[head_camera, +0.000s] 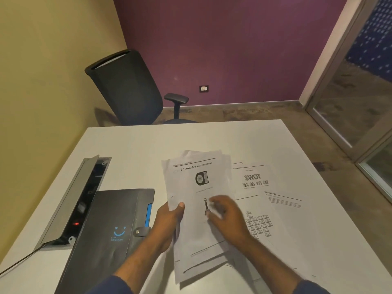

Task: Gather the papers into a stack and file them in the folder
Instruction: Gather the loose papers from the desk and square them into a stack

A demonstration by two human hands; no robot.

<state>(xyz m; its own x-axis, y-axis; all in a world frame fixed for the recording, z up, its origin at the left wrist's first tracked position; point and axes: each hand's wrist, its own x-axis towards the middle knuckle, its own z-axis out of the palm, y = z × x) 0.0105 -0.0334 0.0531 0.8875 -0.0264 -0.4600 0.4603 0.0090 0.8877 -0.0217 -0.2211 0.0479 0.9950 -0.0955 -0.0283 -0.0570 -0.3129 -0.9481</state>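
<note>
Both hands work over the white surface (131, 145). Left hand (169, 221) grips a loose stack of papers (197, 209), thumb pinching its left edge. Right hand (227, 217), blurred, hovers above the stack, fingers loosely curled. More sheets (261, 200) lie just right. Left sits the closed dark folder (110, 228); a chair (129, 88) stands beyond.

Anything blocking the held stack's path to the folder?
Nothing visible between them. The left hand grips the stack, with the black folder just to its left, but its snap strap looks fastened.
</note>
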